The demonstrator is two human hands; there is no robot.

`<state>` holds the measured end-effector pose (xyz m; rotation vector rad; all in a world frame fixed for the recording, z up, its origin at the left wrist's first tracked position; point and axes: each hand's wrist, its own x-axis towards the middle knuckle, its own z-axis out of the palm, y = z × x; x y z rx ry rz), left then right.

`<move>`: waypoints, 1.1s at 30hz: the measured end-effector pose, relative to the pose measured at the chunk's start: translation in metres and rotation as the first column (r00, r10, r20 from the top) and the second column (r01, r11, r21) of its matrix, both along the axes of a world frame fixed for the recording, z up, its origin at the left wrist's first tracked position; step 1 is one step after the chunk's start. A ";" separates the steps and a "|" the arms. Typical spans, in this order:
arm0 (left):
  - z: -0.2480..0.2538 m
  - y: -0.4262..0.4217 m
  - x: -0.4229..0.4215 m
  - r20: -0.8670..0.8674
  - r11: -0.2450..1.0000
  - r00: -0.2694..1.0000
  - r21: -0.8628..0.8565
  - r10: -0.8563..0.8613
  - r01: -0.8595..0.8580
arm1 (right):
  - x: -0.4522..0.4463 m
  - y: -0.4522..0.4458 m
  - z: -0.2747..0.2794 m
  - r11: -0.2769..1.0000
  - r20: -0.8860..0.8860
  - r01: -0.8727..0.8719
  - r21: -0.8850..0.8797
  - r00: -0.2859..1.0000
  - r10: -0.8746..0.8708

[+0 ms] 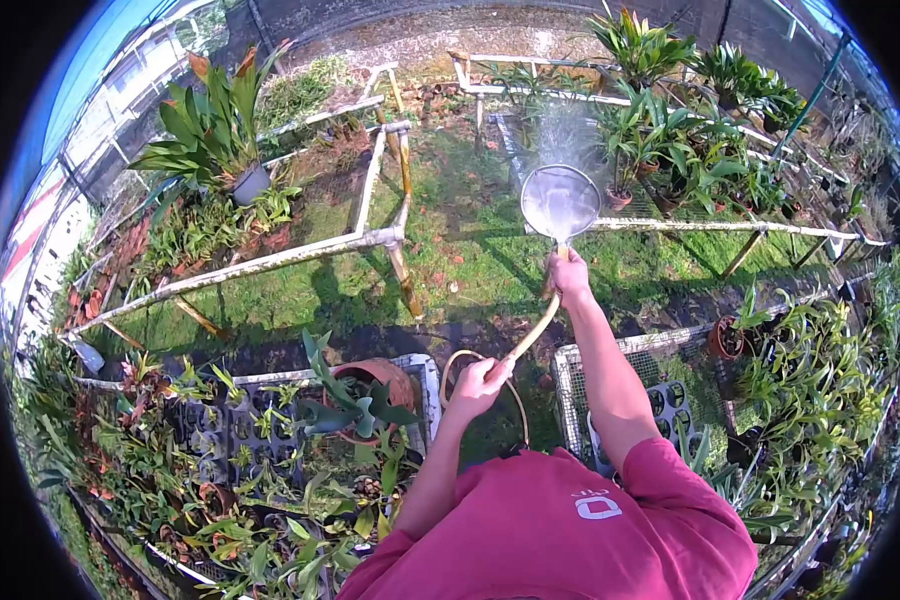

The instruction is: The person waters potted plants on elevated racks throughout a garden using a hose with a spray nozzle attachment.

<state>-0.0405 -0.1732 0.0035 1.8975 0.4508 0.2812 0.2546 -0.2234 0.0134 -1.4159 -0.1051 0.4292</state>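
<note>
My right hand [567, 275] is wrapped round the neck of a round watering rose [561, 203], just below its wide head. Water sprays from the head, away from me, towards the potted plants [660, 135] on the far right bench. Lower down and to the left, my left hand [478, 388] grips the pale yellow hose [536, 333] that runs up to the rose. Behind the left hand the hose loops and hangs towards the ground. A large terracotta pot [375, 385] with a broad-leaved plant stands left of my left hand.
White-framed benches [260, 262] with plants stand on the far left and far right. Nearer me, mesh benches [570, 400] carry many pots and black trays [235, 435] on both sides. Mossy grass [450, 230] covers the path between them. A dark shade net [370, 25] hangs at the back.
</note>
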 end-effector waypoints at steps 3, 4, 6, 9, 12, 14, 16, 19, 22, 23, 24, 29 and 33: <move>0.002 -0.007 -0.014 -0.005 0.994 0.997 -0.074 0.078 -0.078 | -0.014 0.014 0.008 1.000 0.014 0.013 0.007 1.000 -0.013; 0.002 -0.008 -0.019 -0.001 0.992 0.995 -0.076 0.100 -0.099 | -0.022 0.016 0.016 1.000 0.016 0.020 0.004 1.000 -0.020; 0.005 -0.009 -0.029 0.005 0.988 0.991 -0.075 0.134 -0.133 | -0.033 0.022 0.023 1.000 0.034 0.026 -0.006 0.999 -0.026; 0.012 -0.008 -0.043 0.004 0.987 0.990 -0.075 0.143 -0.143 | -0.042 0.027 0.024 1.000 0.075 -0.013 0.001 0.997 0.013; 0.017 -0.009 -0.057 0.030 0.986 0.987 -0.057 0.161 -0.159 | -0.059 0.032 0.036 1.000 0.103 -0.003 -0.015 0.995 0.005; 0.019 -0.011 -0.066 0.040 0.986 0.987 -0.061 0.157 -0.154 | -0.074 0.028 0.046 1.000 0.126 0.005 -0.024 0.992 -0.002; 0.018 -0.012 -0.075 0.087 0.987 0.986 -0.088 0.139 -0.131 | -0.086 0.024 0.051 1.000 0.137 0.004 -0.030 0.991 0.000; 0.005 -0.020 -0.093 0.027 0.982 0.992 -0.150 0.124 -0.118 | -0.097 0.011 0.025 0.992 0.061 0.039 -0.123 0.998 -0.031; -0.003 -0.036 -0.107 -0.009 0.985 1.000 -0.170 0.022 -0.023 | -0.097 -0.014 -0.012 0.987 -0.014 0.023 -0.161 1.000 -0.025; -0.005 -0.040 -0.110 -0.020 0.984 1.000 -0.179 0.007 -0.010 | -0.100 -0.026 -0.020 0.985 -0.033 0.039 -0.167 0.998 -0.045; -0.006 -0.046 -0.112 -0.030 0.982 1.000 -0.191 -0.007 0.001 | -0.107 -0.037 -0.024 0.983 -0.052 0.054 -0.175 0.997 -0.064; 0.001 -0.072 -0.111 -0.050 0.990 0.998 -0.136 0.028 -0.035 | -0.114 -0.069 -0.023 0.960 -0.084 0.268 -0.081 0.958 -0.274; 0.001 -0.100 -0.108 -0.074 0.995 0.996 -0.088 -0.051 0.044 | -0.107 -0.101 -0.028 0.997 -0.096 -0.038 -0.067 0.995 0.031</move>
